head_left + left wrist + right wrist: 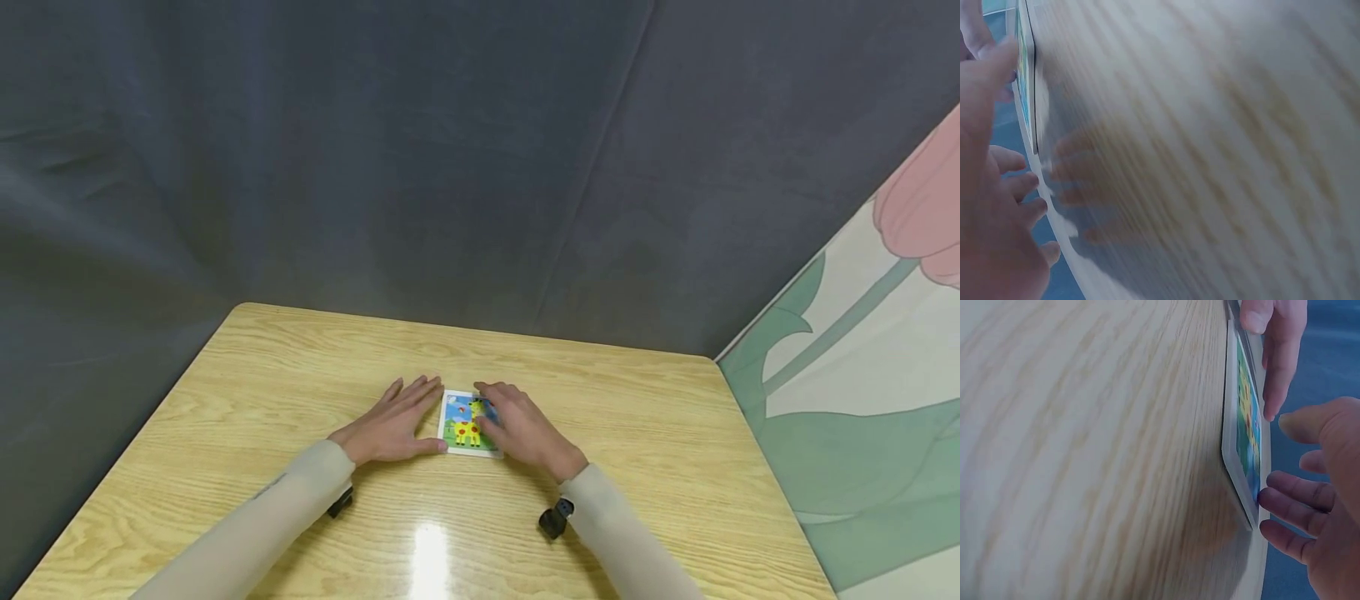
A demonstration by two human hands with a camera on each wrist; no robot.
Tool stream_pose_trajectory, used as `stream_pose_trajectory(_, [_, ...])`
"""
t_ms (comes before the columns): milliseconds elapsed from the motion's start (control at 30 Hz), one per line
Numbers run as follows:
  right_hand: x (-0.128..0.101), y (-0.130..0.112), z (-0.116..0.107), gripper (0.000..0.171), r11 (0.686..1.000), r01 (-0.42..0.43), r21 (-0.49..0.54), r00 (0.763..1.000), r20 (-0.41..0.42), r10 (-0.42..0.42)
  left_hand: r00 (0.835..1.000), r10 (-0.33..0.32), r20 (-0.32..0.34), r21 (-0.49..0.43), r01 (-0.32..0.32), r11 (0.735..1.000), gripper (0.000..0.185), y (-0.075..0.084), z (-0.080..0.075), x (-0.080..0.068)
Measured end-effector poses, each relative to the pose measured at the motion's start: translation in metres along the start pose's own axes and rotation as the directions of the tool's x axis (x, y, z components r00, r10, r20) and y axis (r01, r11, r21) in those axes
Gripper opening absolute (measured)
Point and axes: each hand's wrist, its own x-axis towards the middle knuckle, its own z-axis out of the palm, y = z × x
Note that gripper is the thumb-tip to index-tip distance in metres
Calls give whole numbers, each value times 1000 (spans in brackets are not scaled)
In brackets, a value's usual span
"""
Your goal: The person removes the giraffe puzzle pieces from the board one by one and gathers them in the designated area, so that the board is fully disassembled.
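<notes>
A small square picture board (467,433) with a white border lies flat on the wooden table; a yellow giraffe with red spots stands out against its blue and green print. My left hand (393,423) is at its left side, fingers extended near the far corner and thumb at the near corner. Over the right part reaches my right hand (525,429), hiding that side in the head view. In the right wrist view, the right fingers (1297,503) are at the board's edge, slightly bent, with the thumb above and apart.
Wood-grain tabletop (300,375) surrounds the board, with a glare spot near the front. A dark grey curtain (450,167) hangs behind the table. At the right is a cloth (862,442) printed with a pink tulip and green leaves.
</notes>
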Motion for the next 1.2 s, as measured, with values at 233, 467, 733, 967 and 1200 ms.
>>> stream_pose_trajectory(233, [7,-3,0,52,999,2,-52,1000,24,-1,1000,18,18,-4,-18,1000,89,2,0,2])
stream_pose_trajectory(467, [11,-5,0,41,994,32,-101,999,32,-29,999,29,31,-19,-28,999,88,4,-3,0])
stream_pose_trajectory(733, [17,-9,3,33,986,27,-167,999,46,-19,998,27,52,-20,-26,999,87,5,-5,0])
stream_pose_trajectory(967, [22,-17,3,36,967,7,-256,996,84,15,996,15,86,-10,-14,1000,87,7,-6,1])
stream_pose_trajectory(1200, [27,-27,5,40,963,-23,-270,994,100,52,995,7,100,-28,-4,1000,86,10,-9,1])
